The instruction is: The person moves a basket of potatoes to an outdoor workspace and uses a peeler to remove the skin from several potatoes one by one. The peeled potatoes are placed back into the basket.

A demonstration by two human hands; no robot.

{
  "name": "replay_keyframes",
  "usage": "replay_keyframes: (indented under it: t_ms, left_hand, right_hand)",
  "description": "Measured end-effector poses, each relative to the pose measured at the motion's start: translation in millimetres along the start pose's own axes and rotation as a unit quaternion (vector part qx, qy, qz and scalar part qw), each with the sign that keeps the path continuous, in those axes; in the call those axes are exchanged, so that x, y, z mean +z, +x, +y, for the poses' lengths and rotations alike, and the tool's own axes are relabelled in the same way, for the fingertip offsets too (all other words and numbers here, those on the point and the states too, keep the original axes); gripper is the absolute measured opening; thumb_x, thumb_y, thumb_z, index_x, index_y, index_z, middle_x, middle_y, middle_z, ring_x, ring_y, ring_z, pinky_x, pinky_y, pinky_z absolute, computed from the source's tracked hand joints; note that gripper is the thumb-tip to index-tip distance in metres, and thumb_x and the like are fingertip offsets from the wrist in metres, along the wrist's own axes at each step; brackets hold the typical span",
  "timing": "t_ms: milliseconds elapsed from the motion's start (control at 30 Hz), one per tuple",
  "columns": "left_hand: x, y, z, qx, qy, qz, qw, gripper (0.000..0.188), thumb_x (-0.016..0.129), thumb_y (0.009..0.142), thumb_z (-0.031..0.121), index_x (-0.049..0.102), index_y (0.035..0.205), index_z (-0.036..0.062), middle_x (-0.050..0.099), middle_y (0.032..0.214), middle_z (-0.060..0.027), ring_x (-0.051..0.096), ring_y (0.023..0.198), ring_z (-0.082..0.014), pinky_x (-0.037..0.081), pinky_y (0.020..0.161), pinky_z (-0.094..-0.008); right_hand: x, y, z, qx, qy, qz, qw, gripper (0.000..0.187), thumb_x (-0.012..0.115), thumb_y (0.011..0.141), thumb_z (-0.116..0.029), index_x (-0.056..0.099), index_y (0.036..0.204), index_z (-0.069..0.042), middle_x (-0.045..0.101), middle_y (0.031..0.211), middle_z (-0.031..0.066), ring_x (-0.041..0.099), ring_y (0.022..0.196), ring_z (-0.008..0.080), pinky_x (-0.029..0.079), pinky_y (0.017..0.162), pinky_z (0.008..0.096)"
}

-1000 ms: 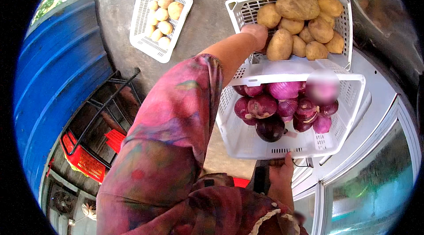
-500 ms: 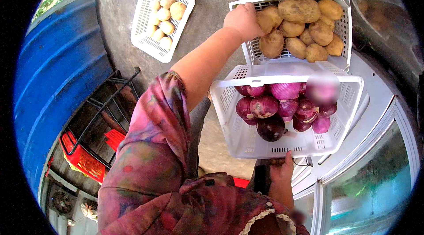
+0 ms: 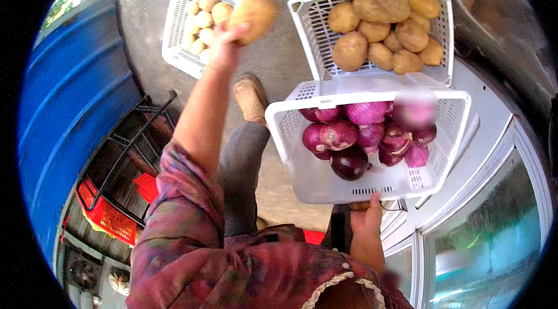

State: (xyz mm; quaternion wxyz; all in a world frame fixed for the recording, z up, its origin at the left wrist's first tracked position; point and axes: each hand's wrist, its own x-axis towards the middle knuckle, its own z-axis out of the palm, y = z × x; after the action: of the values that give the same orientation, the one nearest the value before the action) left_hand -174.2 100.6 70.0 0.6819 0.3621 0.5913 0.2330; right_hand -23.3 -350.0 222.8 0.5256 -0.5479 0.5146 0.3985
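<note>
My left hand (image 3: 228, 44) is raised at the far left with its fingers closed on a large brown potato (image 3: 254, 18), slightly smeared by motion. The potato overlaps the right edge of a small white slotted basket (image 3: 174, 33), where several paler potatoes (image 3: 207, 3) lie. My right hand (image 3: 366, 220) is closed at the near wall of a white onion basket (image 3: 319, 187), thumb pointing up. Beside its fingers shows a brownish object, partly hidden and unclear. Several purple onions (image 3: 339, 134) fill the back of that basket. Behind it, a white potato basket (image 3: 306, 30) holds several brown potatoes (image 3: 382, 6).
Right of the baskets stands a white-framed cabinet with glass doors (image 3: 482, 233). A blue corrugated panel (image 3: 81, 94) runs along the left. Near it are a black metal rack (image 3: 116, 152) and a red crate (image 3: 110, 219). A brown shoe (image 3: 250, 97) rests on the concrete floor.
My left hand has left the potato basket with a potato and swung left to the small basket. My right hand stays at the onion basket. A shoe has come into view.
</note>
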Motion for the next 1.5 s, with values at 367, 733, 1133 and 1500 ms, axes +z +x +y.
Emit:
replay_keyframes:
  t_ms: [367, 733, 1133, 1500]
  left_hand:
    - [58, -70, 27, -0.02, 0.316, -0.234, 0.919, 0.033, 0.057, 0.089, 0.029, 0.058, 0.108, 0.0026, 0.063, 0.097, -0.0078, 0.058, 0.09, -0.018, 0.046, 0.08, -0.0319]
    - [151, -125, 34, 0.195, 0.525, -0.302, 0.771, 0.022, 0.061, 0.072, 0.018, 0.059, 0.088, 0.004, 0.06, 0.086, -0.0144, 0.058, 0.085, -0.0338, 0.047, 0.075, -0.0425]
    - [106, -173, 29, 0.019, 0.115, -0.016, 0.993, 0.014, 0.067, 0.074, -0.004, 0.055, 0.078, 0.0027, 0.054, 0.071, 0.0047, 0.046, 0.064, -0.0041, 0.041, 0.058, -0.0206]
    - [148, -155, -32, -0.062, 0.071, -0.131, 0.987, 0.016, 0.063, 0.08, 0.001, 0.058, 0.095, 0.0027, 0.052, 0.074, 0.0035, 0.049, 0.065, -0.0063, 0.044, 0.058, -0.0236]
  right_hand:
    - [0, 0, 6, -0.044, -0.008, -0.006, 0.999, 0.032, 0.056, 0.089, -0.019, 0.048, 0.118, -0.008, 0.056, 0.114, 0.0075, 0.055, 0.103, 0.0258, 0.045, 0.088, 0.0445]
    - [5, -15, -6, -0.065, -0.05, 0.007, 0.997, 0.025, 0.058, 0.086, -0.014, 0.053, 0.11, -0.007, 0.061, 0.101, 0.0065, 0.059, 0.091, 0.0236, 0.05, 0.076, 0.0404]
    - [137, -35, -167, -0.373, -0.464, 0.004, 0.804, 0.029, 0.066, 0.076, -0.01, 0.056, 0.101, 0.001, 0.062, 0.084, 0.0074, 0.058, 0.071, 0.0169, 0.047, 0.064, 0.0304]
    - [262, 33, -288, -0.498, -0.755, 0.067, 0.42, 0.039, 0.067, 0.073, -0.021, 0.058, 0.104, 0.001, 0.065, 0.094, 0.0191, 0.062, 0.087, 0.0349, 0.048, 0.077, 0.0404]
